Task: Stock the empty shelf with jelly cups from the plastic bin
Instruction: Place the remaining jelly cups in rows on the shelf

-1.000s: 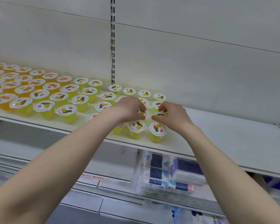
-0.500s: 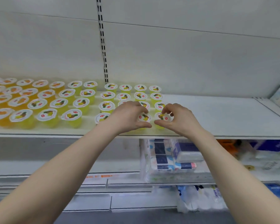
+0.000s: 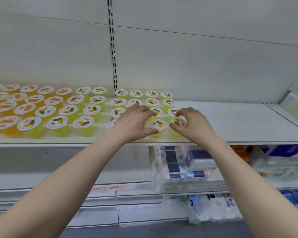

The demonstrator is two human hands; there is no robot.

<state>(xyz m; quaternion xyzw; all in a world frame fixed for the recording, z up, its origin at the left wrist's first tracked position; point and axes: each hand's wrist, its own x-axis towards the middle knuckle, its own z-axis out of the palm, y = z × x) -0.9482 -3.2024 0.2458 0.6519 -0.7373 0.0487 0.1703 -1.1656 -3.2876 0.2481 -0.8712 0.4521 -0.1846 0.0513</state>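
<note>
Measured from the slotted upright [image 3: 113, 48] on the back wall, the jelly cups [image 3: 86, 121] fill the shelf [image 3: 239, 124] well to its left, and a block four wide and four deep stands just to its right. Beyond that block the board is bare out to the far end.

A second ago both hands sat over the third row back. They have since come forward to the front row, and the view has dropped, so the shelf edge looks flatter. The count of cups right of the upright looks unchanged.

The left hand [image 3: 136, 121] curls round the inner front cup [image 3: 157, 125], third from the upright, thumb on its near side and fingers over its far rim. The right hand [image 3: 191, 124] pinches the end front cup [image 3: 178, 123], fourth from the upright, between thumb and forefinger.

I judge this as straightening, not adding: the last column is being squared up. The plastic bin is out of view, so the next load means leaving the shelf. Tissue packs [image 3: 184, 165] lie below, right of the upright
</note>
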